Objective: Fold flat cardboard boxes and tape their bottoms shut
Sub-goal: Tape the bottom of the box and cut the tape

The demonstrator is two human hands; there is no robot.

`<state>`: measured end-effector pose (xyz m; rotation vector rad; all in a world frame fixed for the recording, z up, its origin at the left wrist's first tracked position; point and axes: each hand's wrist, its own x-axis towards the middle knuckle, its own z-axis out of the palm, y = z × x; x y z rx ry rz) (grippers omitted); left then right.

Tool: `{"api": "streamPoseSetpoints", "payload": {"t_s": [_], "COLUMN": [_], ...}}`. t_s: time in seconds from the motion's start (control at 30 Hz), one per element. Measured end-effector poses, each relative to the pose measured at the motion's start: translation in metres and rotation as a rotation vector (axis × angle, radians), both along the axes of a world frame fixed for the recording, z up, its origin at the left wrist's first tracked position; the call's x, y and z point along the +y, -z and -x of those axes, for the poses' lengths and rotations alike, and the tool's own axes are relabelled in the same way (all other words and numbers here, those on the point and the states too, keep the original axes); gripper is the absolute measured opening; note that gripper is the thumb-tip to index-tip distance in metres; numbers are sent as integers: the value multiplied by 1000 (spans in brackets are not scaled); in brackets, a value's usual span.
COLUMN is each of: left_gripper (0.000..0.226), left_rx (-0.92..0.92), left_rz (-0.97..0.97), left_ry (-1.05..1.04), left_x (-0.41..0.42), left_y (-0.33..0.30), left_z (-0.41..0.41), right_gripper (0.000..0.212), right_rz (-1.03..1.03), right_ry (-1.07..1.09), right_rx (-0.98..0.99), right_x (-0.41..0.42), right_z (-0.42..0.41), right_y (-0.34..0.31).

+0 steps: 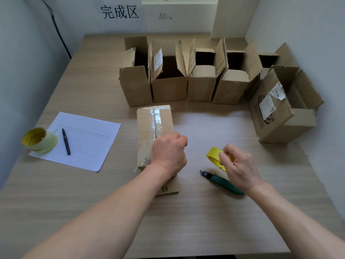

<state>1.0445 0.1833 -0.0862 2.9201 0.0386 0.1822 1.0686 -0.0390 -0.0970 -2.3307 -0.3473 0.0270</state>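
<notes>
head view: hands on box and tape

left hand rests curled on the taped cardboard box at table centre. right hand pinches a yellow tape roll beside a green utility knife. open boxes line the far edge below a wall sign.

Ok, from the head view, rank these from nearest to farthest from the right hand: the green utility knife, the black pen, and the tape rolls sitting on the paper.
From the right hand:
1. Green utility knife, on the table just below that hand, partly under it.
2. Black pen, far across to the left, lying on the paper sheet.
3. Tape rolls, farthest, at the paper's left edge beyond the pen.
</notes>
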Motion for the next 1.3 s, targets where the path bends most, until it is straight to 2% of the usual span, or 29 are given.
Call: {"api": "streamPoseSetpoints", "payload": {"t_s": [0.07, 0.17, 0.3, 0.5, 0.67, 0.83, 0.9, 1.0, 1.07, 1.2, 1.3], "left_gripper": [17, 35, 42, 62, 43, 30, 30, 33, 34, 34, 33], "left_rx": [-15, -29, -66, -89, -109, -78, -73, -63, -51, -45, -46], "left_rz": [1, 21, 31, 101, 210, 293, 296, 262, 245, 242, 229], "left_ry": [10, 31, 62, 38, -15, -46, -49, -40, -39, -38, -20], "left_x": [1, 2, 4, 5, 8, 10, 10, 9, 8, 8, 8], "left_y": [2, 3, 4, 2, 3, 2, 1, -1, -2, -5, -6], "left_z": [0, 1, 2, 4, 2, 1, 1, 1, 1, 3, 4], "right_gripper": [22, 20, 21, 21, 27, 24, 22, 21, 23, 25, 19], "right_rz": [-78, -349, -631, -829, -876, -786, -521, 23, 162, 139, -27], "right_ry": [35, 81, 137, 273, 289, 156, 60, -128, -165, -138, -60], "right_rx": [53, 170, 256, 427, 461, 411, 231, -237, -388, -441, -305], "right_x": [3, 15, 44, 85, 97, 93, 86, 77, 75, 72, 78], "right_z": [0, -1, 0, -1, -1, -3, -6, -7, -6, -9, -9], "right_y": [0, -4, -11, -16, -22, -29, -32, -37, -41, -43, -41]}}
